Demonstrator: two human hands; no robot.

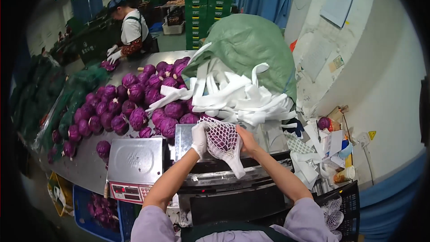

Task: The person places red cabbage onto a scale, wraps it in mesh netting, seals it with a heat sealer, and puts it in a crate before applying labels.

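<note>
Between my two hands is a purple cabbage inside a white foam net sleeve. The net is stretched around the head, and its narrow end hangs down toward me. My left hand, in a white glove, grips the left side of the netted cabbage. On its right side, my bare right hand holds it with the fingers partly hidden behind. Both hands are above a metal plate at the table's front edge. Just beyond them lies a heap of white foam net sleeves, spilling from a large green sack.
Many purple cabbages cover the table left of the sleeves. A digital scale stands at my left. Below it, a blue crate holds purple leaves. A black crate with netted items is at lower right. A co-worker handles a cabbage across the table.
</note>
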